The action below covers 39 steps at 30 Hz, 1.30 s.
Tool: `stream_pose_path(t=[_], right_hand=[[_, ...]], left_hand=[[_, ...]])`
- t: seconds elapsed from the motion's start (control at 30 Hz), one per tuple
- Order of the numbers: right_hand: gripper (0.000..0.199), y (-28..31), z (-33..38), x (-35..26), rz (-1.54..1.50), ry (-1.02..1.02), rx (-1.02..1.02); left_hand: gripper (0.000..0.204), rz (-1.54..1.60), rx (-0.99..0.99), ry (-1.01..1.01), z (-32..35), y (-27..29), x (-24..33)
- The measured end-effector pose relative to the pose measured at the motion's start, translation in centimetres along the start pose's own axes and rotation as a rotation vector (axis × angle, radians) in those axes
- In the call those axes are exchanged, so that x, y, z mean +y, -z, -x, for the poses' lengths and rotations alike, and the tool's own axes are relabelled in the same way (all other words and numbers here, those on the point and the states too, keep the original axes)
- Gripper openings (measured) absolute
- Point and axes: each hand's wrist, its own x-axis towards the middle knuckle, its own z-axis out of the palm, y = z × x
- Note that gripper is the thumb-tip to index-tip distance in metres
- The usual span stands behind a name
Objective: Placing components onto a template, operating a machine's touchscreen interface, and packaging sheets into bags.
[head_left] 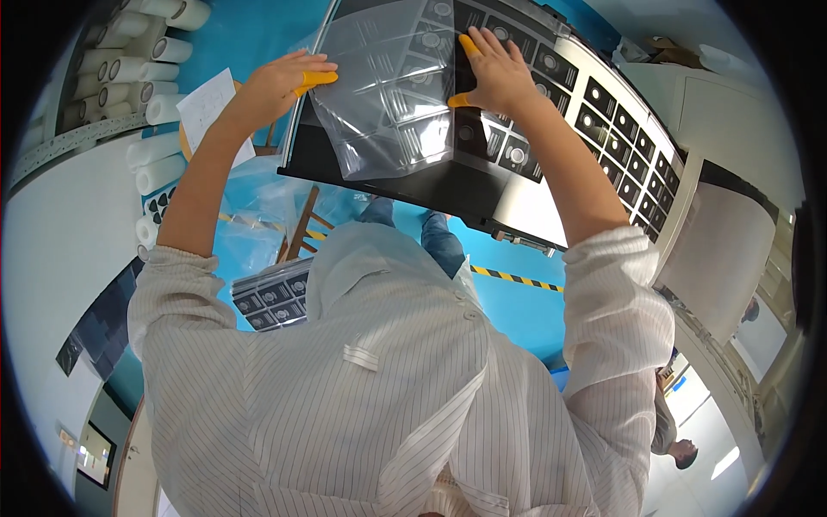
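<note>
A clear plastic sheet [366,112] lies crinkled and shiny over a sheet printed with black panels [544,65] on a dark-edged work table [405,185]. My left hand [274,89], with yellow finger cots, is at the left edge of the clear sheet, its fingers closed together on it. Spread flat, my right hand [500,77] rests at the sheet's right edge, over the printed panels. Yellow cots cover its thumb and one finger. The panels continue to the right over a bright, lit surface.
White rolls [159,73] are stacked at the far left beside a paper with drawn lines [207,112]. A wooden stool [300,226] and a stack of printed sheets [271,297] are below the table. Yellow-black tape [517,280] crosses the blue floor. Another person [676,444] is at lower right.
</note>
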Motion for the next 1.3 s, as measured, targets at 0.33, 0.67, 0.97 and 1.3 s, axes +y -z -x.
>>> stream_pose_path(t=[0.33,0.67,0.97,1.3], right_hand=[[0.082,1.3,-0.7,-1.5,0.175,0.018,-0.155],[0.097,2.3,-1.4,-2.4,0.146,0.029,-0.140],[0.113,6.0,-2.2,-5.6,0.329,0.027,-0.277],[0.062,6.0,3.4,-15.5,0.002,0.386,0.288]], left_hand=[[0.056,0.146,-0.035,0.138,2.7,1.6,-1.7],[0.035,0.276,0.229,0.374,12.8,6.6,-3.7],[0.029,-0.593,0.602,1.942,44.3,1.5,-6.3],[0.028,0.091,0.149,1.294,41.1,-18.1,10.1]])
